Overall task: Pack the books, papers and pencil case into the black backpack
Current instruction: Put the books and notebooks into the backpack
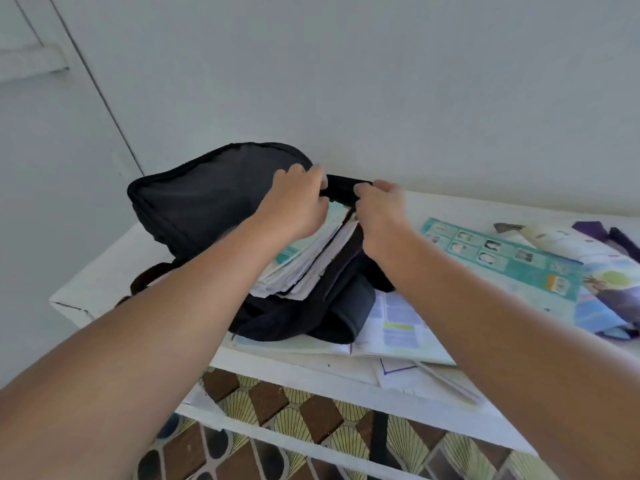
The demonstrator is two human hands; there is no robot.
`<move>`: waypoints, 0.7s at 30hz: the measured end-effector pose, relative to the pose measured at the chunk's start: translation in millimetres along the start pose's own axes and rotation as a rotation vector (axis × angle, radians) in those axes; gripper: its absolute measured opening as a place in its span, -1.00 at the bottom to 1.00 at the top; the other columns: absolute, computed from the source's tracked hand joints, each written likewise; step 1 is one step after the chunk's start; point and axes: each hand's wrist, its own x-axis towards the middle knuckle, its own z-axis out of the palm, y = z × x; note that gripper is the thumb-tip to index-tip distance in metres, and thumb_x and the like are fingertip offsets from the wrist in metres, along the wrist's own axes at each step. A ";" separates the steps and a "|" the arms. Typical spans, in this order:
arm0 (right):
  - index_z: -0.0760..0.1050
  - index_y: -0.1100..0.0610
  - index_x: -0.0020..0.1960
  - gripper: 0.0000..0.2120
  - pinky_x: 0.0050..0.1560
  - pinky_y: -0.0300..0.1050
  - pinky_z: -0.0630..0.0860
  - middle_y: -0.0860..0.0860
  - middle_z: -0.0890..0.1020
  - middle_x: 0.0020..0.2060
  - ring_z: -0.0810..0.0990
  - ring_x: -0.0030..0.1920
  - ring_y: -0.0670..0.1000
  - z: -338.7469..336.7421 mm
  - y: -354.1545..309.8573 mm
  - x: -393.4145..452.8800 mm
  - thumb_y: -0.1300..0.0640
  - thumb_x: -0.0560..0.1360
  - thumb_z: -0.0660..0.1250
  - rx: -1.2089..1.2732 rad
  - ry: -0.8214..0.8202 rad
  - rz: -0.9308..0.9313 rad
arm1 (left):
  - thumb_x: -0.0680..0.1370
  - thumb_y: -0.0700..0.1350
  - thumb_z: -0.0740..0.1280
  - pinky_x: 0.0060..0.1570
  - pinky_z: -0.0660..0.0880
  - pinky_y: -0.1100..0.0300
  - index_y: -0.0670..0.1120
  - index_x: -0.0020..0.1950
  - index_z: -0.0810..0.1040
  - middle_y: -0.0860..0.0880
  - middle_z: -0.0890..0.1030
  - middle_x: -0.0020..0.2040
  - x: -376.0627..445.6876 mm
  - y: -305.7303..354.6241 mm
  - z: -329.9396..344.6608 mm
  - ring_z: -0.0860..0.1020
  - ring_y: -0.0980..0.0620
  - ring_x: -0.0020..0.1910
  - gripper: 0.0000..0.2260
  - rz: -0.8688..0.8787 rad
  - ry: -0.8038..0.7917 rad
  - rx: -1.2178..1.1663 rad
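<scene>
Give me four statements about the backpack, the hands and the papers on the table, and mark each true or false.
1. Both hands, left hand and right hand, are at the black backpack opening. True.
2. A stack of papers sticks out of the backpack. True.
3. The teal booklet is already inside the backpack. False: it lies on the white table, right of the backpack.
4. The backpack sits on the floor. False: it is on the table.

Table: you see a white table (104,271) with a lower white shelf (311,415) beneath its top.
Floor: under it you see patterned tiles (277,407), brown shapes set among pale fan motifs.
Wall: behind the table stands a plain white wall (381,81).
Door: at your left, a white door (41,133).
</scene>
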 end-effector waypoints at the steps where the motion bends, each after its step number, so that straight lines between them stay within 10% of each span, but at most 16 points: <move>1: 0.45 0.07 0.32 -0.64 -0.26 -0.12 0.47 0.09 0.59 -0.09 0.53 -0.24 0.01 -19.7 -7.8 1.8 0.15 0.52 0.34 0.023 0.044 -0.031 | 0.64 -0.08 0.25 0.16 0.47 -0.10 -0.08 0.26 0.48 -0.14 0.51 0.16 4.2 19.4 7.5 0.44 -0.19 0.16 -0.79 0.050 -0.001 -0.039; 6: 0.43 0.00 0.21 -0.75 -0.07 -0.02 0.49 0.06 0.56 -0.05 0.54 -0.11 0.04 -141.5 -14.0 14.0 0.15 0.56 0.31 0.009 0.171 -0.044 | 0.61 -0.08 0.28 0.10 0.49 -0.09 -0.09 0.12 0.51 -0.13 0.56 0.04 15.6 120.6 43.5 0.52 -0.19 0.06 -0.86 0.248 -0.076 -0.147; 11: 0.44 0.00 0.29 -0.73 -0.12 -0.12 0.57 -0.03 0.60 0.05 0.60 -0.05 -0.04 -241.0 -0.5 10.6 0.10 0.61 0.35 -0.218 0.300 -0.049 | 0.61 0.04 0.36 -0.04 0.45 0.10 -0.06 0.31 0.46 -0.11 0.59 0.18 11.9 207.5 76.1 0.55 -0.13 0.07 -0.67 0.338 -0.481 -0.070; 17: 0.25 -0.06 0.43 -0.38 0.09 0.23 0.67 0.13 0.39 0.33 0.56 0.22 0.23 -313.2 25.6 8.5 -0.04 0.49 0.48 -0.638 0.402 0.064 | 0.47 0.25 0.48 0.14 0.54 0.06 -0.04 0.32 0.60 -0.08 0.65 0.21 12.3 243.8 107.3 0.61 -0.12 0.12 -0.46 0.315 -0.689 0.185; 21: 0.17 -0.06 0.51 -0.24 -0.03 0.20 0.72 0.10 0.50 0.29 0.65 0.14 0.15 -320.8 30.3 12.5 0.07 0.48 0.55 -0.503 0.311 0.068 | 0.40 0.25 0.54 0.14 0.58 0.00 -0.02 0.21 0.64 -0.04 0.66 0.09 13.4 248.5 109.4 0.63 -0.08 0.03 -0.50 0.265 -0.700 0.175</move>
